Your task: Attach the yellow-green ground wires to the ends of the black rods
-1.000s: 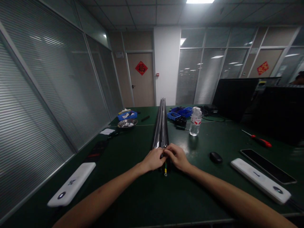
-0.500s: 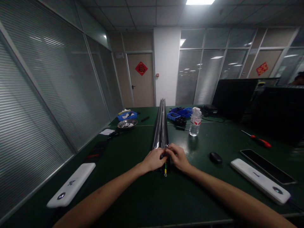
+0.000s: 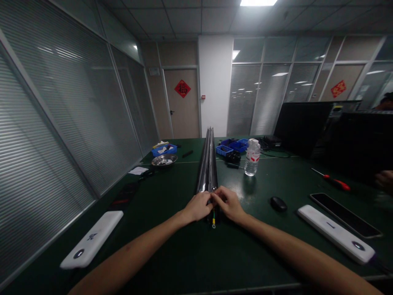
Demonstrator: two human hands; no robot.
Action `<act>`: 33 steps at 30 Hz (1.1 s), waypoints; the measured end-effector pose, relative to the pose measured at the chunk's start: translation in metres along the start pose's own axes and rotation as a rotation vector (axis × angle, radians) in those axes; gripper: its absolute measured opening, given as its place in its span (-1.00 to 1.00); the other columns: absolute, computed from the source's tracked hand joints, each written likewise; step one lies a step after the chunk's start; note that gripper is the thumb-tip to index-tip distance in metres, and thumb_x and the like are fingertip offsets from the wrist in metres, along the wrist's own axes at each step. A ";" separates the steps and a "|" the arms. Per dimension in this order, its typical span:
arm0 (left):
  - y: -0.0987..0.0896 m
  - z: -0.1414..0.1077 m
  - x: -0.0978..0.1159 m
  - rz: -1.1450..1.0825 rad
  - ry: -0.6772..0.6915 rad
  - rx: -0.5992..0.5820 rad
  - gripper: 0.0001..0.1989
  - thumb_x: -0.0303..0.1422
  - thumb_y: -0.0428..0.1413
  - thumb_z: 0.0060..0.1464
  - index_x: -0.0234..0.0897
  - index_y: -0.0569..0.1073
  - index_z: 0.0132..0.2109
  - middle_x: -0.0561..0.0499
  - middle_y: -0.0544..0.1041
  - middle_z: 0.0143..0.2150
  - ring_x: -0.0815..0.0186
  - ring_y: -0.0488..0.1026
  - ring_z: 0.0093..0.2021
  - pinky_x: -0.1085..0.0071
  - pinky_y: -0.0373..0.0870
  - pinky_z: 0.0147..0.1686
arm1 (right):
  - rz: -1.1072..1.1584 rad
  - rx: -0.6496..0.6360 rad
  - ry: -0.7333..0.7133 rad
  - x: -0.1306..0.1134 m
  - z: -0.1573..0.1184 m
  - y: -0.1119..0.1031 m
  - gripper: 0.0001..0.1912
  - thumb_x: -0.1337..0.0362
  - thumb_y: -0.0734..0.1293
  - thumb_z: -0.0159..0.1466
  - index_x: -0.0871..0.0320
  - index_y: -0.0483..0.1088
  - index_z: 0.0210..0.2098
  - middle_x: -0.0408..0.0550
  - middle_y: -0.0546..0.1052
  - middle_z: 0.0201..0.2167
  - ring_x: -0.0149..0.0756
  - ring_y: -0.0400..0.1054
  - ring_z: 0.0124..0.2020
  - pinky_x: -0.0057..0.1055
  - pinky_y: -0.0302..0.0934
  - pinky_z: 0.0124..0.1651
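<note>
A pair of long, dark, shiny rails (image 3: 204,176) runs away from me down the middle of the green table. At their near end my left hand (image 3: 199,206) is closed, fingertips pinched together. My right hand (image 3: 229,205) meets it there, thumb and forefinger pressed close to the left fingertips. What the fingers grip is hidden by the hands. Below them a short yellow-green wire (image 3: 214,221) with a ring terminal hangs out over the table.
A water bottle (image 3: 252,157), a black mouse (image 3: 278,203), a phone (image 3: 345,215), a white power bank (image 3: 336,233) and a red screwdriver (image 3: 330,179) lie right. Left are another white power bank (image 3: 93,239), a metal dish (image 3: 164,160) and a blue tray (image 3: 164,150). Another person's hand (image 3: 384,179) shows far right.
My right fingers have shifted slightly at the rails' near end; my left hand has barely moved. Another person's hand has appeared at the far right edge.
</note>
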State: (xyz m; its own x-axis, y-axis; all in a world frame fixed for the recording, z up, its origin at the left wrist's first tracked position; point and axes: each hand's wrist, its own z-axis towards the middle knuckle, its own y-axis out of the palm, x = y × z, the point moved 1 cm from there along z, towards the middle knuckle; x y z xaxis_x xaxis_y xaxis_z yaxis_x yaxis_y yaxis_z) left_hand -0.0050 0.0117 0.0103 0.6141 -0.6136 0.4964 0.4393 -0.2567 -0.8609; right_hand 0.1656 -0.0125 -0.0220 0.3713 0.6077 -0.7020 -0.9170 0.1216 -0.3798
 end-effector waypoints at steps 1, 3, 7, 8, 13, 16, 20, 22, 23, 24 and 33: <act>-0.001 -0.001 0.001 0.000 0.002 -0.001 -0.78 -0.31 0.06 0.20 -0.26 0.50 -0.06 -0.11 0.53 -0.01 0.15 0.50 -0.05 0.36 0.39 -0.09 | -0.005 0.008 0.003 0.000 0.000 0.000 -0.80 0.18 0.30 0.37 0.15 0.37 -0.33 -0.17 0.43 -0.51 -0.38 0.30 -0.52 -0.47 0.15 -0.45; -0.002 -0.002 0.003 0.002 0.003 0.006 -0.78 -0.31 0.07 0.19 -0.26 0.50 -0.07 -0.11 0.53 -0.03 0.15 0.50 -0.06 0.35 0.40 -0.10 | -0.009 0.024 -0.009 -0.002 0.000 0.000 -0.80 0.18 0.29 0.37 0.15 0.37 -0.34 -0.16 0.42 -0.50 -0.37 0.30 -0.50 -0.47 0.15 -0.43; -0.004 -0.003 0.008 0.006 0.006 0.025 -0.78 -0.29 0.04 0.21 -0.23 0.50 -0.07 -0.08 0.55 -0.06 0.16 0.50 -0.07 0.35 0.40 -0.10 | 0.020 0.028 -0.075 -0.004 0.001 -0.003 -0.78 0.20 0.26 0.39 0.15 0.39 -0.35 -0.12 0.43 -0.43 -0.35 0.31 -0.42 -0.45 0.18 -0.34; -0.004 -0.003 0.008 0.008 0.004 0.025 -0.78 -0.29 0.04 0.21 -0.23 0.50 -0.07 -0.07 0.55 -0.07 0.16 0.50 -0.08 0.35 0.39 -0.10 | 0.035 0.021 -0.082 -0.003 0.002 -0.003 -0.77 0.21 0.25 0.39 0.15 0.39 -0.36 -0.12 0.43 -0.42 -0.35 0.31 -0.41 -0.45 0.18 -0.33; -0.002 -0.002 0.007 0.028 -0.025 0.024 -0.78 -0.27 0.05 0.21 -0.23 0.49 -0.08 -0.05 0.56 -0.10 0.18 0.51 -0.11 0.38 0.39 -0.15 | 0.100 -0.039 -0.075 0.001 0.007 -0.005 -0.74 0.20 0.26 0.40 0.16 0.42 -0.38 -0.13 0.43 -0.44 -0.36 0.31 -0.41 -0.46 0.18 -0.32; 0.000 0.000 0.004 0.045 -0.025 0.028 -0.78 -0.27 0.05 0.22 -0.25 0.50 -0.09 -0.07 0.56 -0.10 0.17 0.51 -0.10 0.38 0.39 -0.13 | 0.102 -0.048 -0.062 0.002 0.007 -0.006 -0.74 0.18 0.27 0.39 0.17 0.44 -0.38 -0.13 0.44 -0.45 -0.36 0.32 -0.42 -0.46 0.19 -0.33; 0.002 0.002 0.000 0.029 -0.016 0.009 -0.77 -0.29 0.05 0.22 -0.27 0.50 -0.07 -0.10 0.55 -0.05 0.15 0.49 -0.05 0.36 0.39 -0.08 | 0.049 -0.024 -0.013 0.003 0.004 -0.003 -0.76 0.14 0.30 0.37 0.17 0.46 -0.32 -0.11 0.47 -0.43 -0.36 0.33 -0.45 -0.47 0.19 -0.38; 0.003 0.002 -0.002 0.024 -0.016 0.008 -0.77 -0.31 0.06 0.21 -0.26 0.50 -0.05 -0.11 0.54 -0.04 0.15 0.49 -0.04 0.35 0.38 -0.05 | 0.029 -0.015 0.007 0.003 0.002 -0.001 -0.76 0.12 0.30 0.37 0.16 0.45 -0.30 -0.12 0.47 -0.45 -0.37 0.32 -0.48 -0.47 0.18 -0.42; 0.003 0.002 -0.003 0.023 -0.015 0.009 -0.76 -0.32 0.06 0.20 -0.26 0.50 -0.04 -0.10 0.54 -0.04 0.15 0.48 -0.05 0.34 0.37 -0.04 | 0.023 -0.009 0.016 0.003 0.001 -0.001 -0.75 0.11 0.29 0.37 0.16 0.43 -0.31 -0.13 0.47 -0.47 -0.37 0.32 -0.49 -0.47 0.18 -0.43; 0.004 0.002 -0.004 0.023 -0.014 0.010 -0.77 -0.33 0.06 0.20 -0.26 0.50 -0.04 -0.10 0.54 -0.04 0.16 0.48 -0.05 0.33 0.37 -0.03 | 0.017 0.002 0.024 0.003 0.001 -0.001 -0.75 0.11 0.29 0.37 0.16 0.42 -0.32 -0.14 0.46 -0.48 -0.37 0.31 -0.50 -0.48 0.17 -0.44; 0.001 0.000 0.000 0.024 -0.005 0.024 -0.75 -0.25 0.02 0.24 -0.27 0.50 -0.08 -0.09 0.54 -0.11 0.18 0.49 -0.11 0.36 0.38 -0.12 | 0.044 0.021 -0.036 -0.005 0.004 -0.005 -0.79 0.23 0.26 0.39 0.16 0.39 -0.35 -0.14 0.41 -0.43 -0.36 0.30 -0.42 -0.46 0.16 -0.34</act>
State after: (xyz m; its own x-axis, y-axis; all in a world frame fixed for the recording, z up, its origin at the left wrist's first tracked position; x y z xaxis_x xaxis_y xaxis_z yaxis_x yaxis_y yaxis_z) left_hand -0.0043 0.0116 0.0097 0.6279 -0.6154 0.4765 0.4403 -0.2240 -0.8695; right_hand 0.1676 -0.0133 -0.0139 0.3250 0.6408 -0.6956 -0.9355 0.1098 -0.3359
